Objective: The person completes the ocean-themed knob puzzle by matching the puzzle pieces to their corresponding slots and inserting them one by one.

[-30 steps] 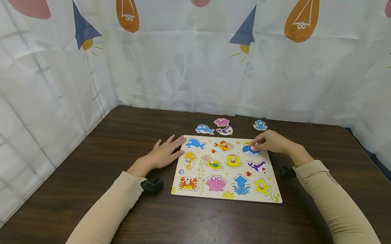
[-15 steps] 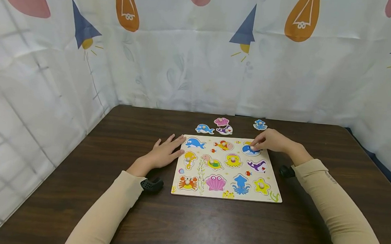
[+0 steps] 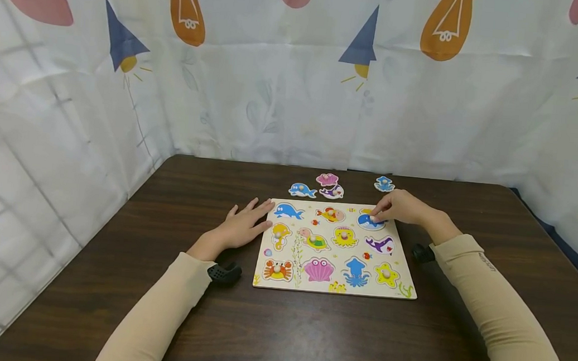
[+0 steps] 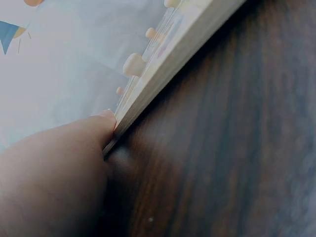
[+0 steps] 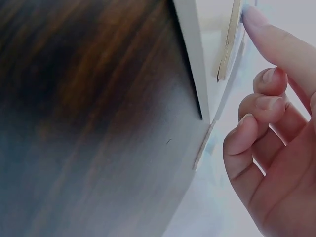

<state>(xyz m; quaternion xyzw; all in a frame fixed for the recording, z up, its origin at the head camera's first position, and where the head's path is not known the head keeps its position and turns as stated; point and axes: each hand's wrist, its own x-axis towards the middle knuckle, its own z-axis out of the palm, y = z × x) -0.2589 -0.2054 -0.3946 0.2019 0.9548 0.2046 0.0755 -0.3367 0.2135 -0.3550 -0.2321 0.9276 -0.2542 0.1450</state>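
A wooden peg puzzle board (image 3: 329,287) with sea-animal shapes lies on the dark table. My left hand (image 3: 237,227) is spread flat, its fingertips and thumb at the board's left edge; the left wrist view has the thumb (image 4: 101,126) against that side. At the top right corner, my right hand (image 3: 399,208) pinches a blue puzzle piece (image 3: 366,223) over its slot, partly covering it. The right wrist view has that piece's edge (image 5: 228,47) close over the board, the thumb on it and the other fingers curled.
Behind the board lie loose pieces: a blue whale (image 3: 302,191), a pink shell (image 3: 327,179), a purple whale (image 3: 337,193) and a blue squid-like piece (image 3: 384,184). Knobbed pieces such as the crab (image 3: 277,271) and starfish (image 3: 387,276) sit in the board. A patterned curtain (image 3: 283,113) hangs behind.
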